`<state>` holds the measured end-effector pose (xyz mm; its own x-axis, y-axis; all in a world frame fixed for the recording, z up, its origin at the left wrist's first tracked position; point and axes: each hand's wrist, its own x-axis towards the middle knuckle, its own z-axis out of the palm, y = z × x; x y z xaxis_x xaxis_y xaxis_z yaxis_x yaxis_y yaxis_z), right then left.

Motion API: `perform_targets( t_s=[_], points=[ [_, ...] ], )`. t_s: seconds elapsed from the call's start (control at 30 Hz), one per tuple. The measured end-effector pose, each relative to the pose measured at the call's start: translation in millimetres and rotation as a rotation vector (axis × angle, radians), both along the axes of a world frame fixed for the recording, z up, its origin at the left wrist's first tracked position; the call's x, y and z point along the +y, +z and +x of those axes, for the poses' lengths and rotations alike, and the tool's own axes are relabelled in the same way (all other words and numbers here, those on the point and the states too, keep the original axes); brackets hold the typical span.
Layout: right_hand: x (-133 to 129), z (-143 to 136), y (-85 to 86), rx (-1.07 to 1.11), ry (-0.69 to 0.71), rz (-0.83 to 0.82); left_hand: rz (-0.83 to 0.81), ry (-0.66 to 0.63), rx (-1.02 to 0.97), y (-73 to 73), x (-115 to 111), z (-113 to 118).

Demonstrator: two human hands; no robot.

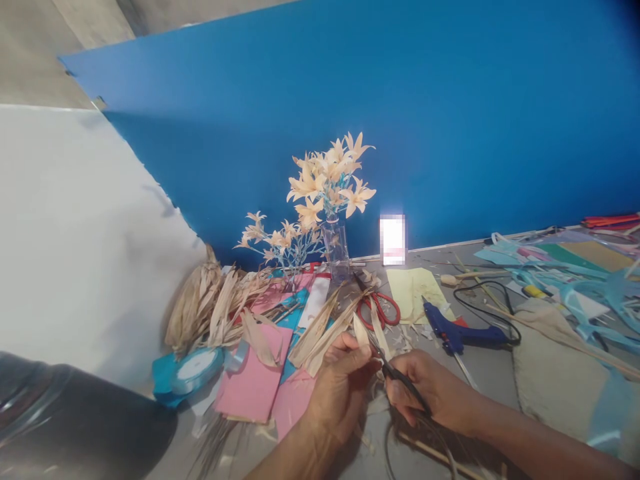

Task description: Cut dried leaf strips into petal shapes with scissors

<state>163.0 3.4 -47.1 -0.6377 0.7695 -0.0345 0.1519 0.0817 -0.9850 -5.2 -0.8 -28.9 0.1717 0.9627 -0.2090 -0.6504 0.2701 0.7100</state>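
Between the thumb and fingers of my left hand [337, 387] is a small pale strip of dried corn husk [360, 330], its pointed end up. My right hand [440, 390] grips dark-handled scissors [407, 385], with their blades at the husk strip beside my left fingertips. Just beyond my hands lie red-handled scissors [390, 310] and a yellow sheet of paper [413, 287] with scraps on it. Several loose corn husks [317, 337] are spread left of my left hand. A blue glue gun [465, 333] rests on its side beyond my right hand.
Pale artificial lilies [325, 177] stand in a clear vase [336, 250]. A husk bundle [193, 307], light blue ribbon roll [200, 370] and pink paper [255, 380] lie left. Blue ribbons [575, 287] tangle at right. A blue board [450, 120] rises behind; a dark cylinder [85, 427] is near left.
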Motion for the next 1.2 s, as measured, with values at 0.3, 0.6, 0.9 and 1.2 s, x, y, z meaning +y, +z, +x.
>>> perform_targets(
  t_s=[0.3,0.6,0.9,1.2],
  points=[
    [0.2,1.7,-4.8,0.024,-0.017,-0.03,0.017,-0.024,0.013,-2.9,-0.9,-0.9],
    [-1.2,1.2,1.7,-0.085,-0.06,-0.052,0.098,0.06,0.104,12.2,4.0,-6.3],
    [-2.9,-0.2,7.1,-0.168,-0.059,-0.095,0.17,0.121,0.286,16.6,2.9,-14.0],
    [-4.2,2.0,6.6,-0.181,-0.052,-0.065,0.171,0.106,0.222,12.9,5.7,-13.4]
  ],
)
